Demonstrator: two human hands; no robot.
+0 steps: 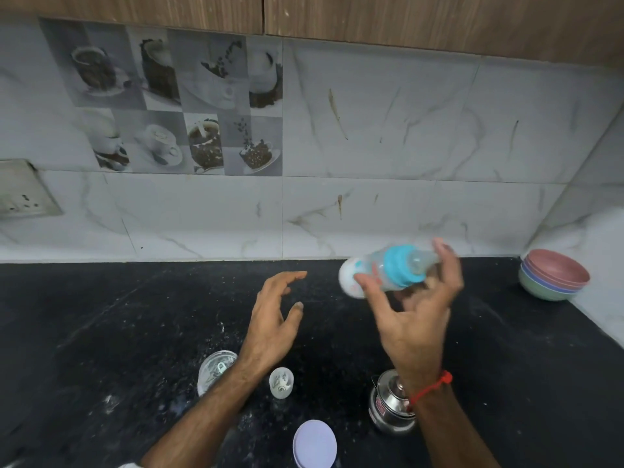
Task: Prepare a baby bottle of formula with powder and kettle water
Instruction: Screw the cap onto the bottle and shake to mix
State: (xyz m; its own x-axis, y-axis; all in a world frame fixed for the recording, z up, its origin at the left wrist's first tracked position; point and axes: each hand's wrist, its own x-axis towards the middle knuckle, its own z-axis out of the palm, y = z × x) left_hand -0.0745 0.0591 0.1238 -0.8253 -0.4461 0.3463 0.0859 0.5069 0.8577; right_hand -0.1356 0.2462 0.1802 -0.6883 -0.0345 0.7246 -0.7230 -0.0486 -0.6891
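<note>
Nearest, below the right wrist, sits a shiny steel kettle (pixel 391 405); a pale lilac round lid (pixel 314 444) lies between the forearms. The left hand (pixel 273 324) hovers empty, fingers loosely spread. The right hand (pixel 417 309) grips a blurred clear baby bottle with turquoise collar (pixel 388 270), tipped sideways above the black stone counter (pixel 135 315). Stacked pastel bowls (pixel 553 275) stand far right.
</note>
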